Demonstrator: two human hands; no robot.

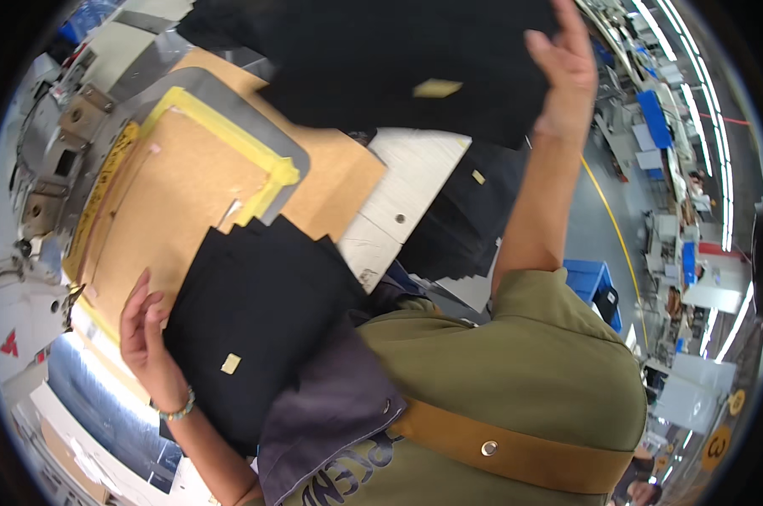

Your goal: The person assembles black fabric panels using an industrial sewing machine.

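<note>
My right hand [567, 80] is raised at the top right, its fingers at the edge of a large black fabric panel [381, 59]. That panel hangs tilted in the air, slightly blurred, with a small yellow sticker on it. The fingertips reach the picture's upper edge, so the grip shows only in part. My left hand [149, 341], a beaded bracelet at its wrist, is at the left edge of a stack of black fabric panels [255, 304]. Its fingers are loosely bent and apart, holding nothing. The stack lies close to my body and bears another yellow sticker.
A tan board [170, 194] edged with yellow tape lies on the machine table at the left. More dark panels [461, 215] lie beside a white work surface [398, 202]. A blue crate [592, 282] stands at the right, near a floor aisle with a yellow line.
</note>
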